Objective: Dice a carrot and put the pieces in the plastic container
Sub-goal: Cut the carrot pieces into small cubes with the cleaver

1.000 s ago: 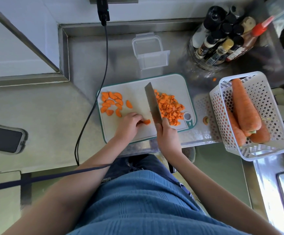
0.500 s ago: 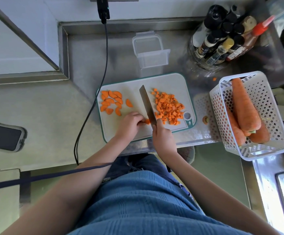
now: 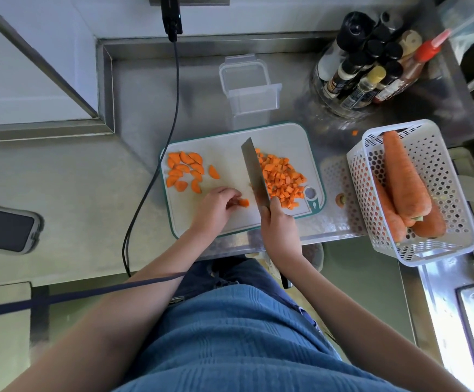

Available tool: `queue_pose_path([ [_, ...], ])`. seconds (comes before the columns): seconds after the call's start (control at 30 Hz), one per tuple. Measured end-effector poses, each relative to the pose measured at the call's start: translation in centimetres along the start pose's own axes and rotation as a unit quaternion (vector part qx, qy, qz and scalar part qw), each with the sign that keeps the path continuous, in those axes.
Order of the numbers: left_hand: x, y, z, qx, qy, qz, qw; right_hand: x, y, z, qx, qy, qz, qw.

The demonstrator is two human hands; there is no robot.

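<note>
Pinching a carrot piece (image 3: 243, 202) — left hand (image 3: 218, 207) fingers curled, right hand (image 3: 277, 222) gripping the knife (image 3: 254, 172) — blade tilted.

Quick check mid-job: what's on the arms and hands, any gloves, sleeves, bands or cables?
Both arms are bare up to the frame edge: no sleeves show. The left hand and right hand have no gloves, rings or wristbands. A dark strap crosses the left forearm.

Your torso: textured, ribbed blue knit top (image 3: 247, 343) | your legs: dark blue denim jeans (image 3: 230, 275) showing below its hem | your arms: both forearms bare, no sleeves visible | your left hand (image 3: 216, 207), right hand (image 3: 279, 224): bare
</note>
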State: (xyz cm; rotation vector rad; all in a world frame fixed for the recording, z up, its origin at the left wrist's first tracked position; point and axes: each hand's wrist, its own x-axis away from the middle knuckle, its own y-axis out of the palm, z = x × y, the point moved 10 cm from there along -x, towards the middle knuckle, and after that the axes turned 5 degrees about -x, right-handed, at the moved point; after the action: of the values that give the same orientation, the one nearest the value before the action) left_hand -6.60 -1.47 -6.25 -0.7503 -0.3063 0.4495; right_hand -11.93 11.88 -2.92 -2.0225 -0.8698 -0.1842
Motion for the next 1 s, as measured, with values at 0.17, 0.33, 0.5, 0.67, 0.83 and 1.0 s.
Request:
queue_pose_path([
  [0.17, 0.2, -0.3, -0.3, 0.009, -0.007, -0.003, 1.0, 0.3, 1.3, -0.7, -0.006, -0.009, -0.011, 1.0],
  [0.33, 0.5, -0.7, 0.1, 0.002, 0.007, 0.002, 1.0, 0.1, 2.0, -0.4, -0.004, -0.006, -0.011, 1.0],
  [0.5, 0.3, -0.8, 0.3, 0.002, 0.01, 0.002, 1.0, 0.0, 2.6, -0.5, 0.001, -0.004, -0.014, 1.0],
  [0.67, 0.1, -0.7, 0.4, -0.006, 0.019, -0.003, 1.0, -0.2, 3.6, 0.0, 0.054, 0.011, -0.029, 0.998],
  [0.83, 0.0, -0.2, 0.1, -0.039, 0.024, -0.004, 0.999, -0.2, 3.8, 0.1, 0.094, 0.027, -0.046, 0.994],
  [1.0, -0.8, 0.2, 0.6, -0.054, 0.009, 0.006, 0.998, -1.7, 0.6, 0.8, 0.094, 0.033, -0.003, 0.995],
])
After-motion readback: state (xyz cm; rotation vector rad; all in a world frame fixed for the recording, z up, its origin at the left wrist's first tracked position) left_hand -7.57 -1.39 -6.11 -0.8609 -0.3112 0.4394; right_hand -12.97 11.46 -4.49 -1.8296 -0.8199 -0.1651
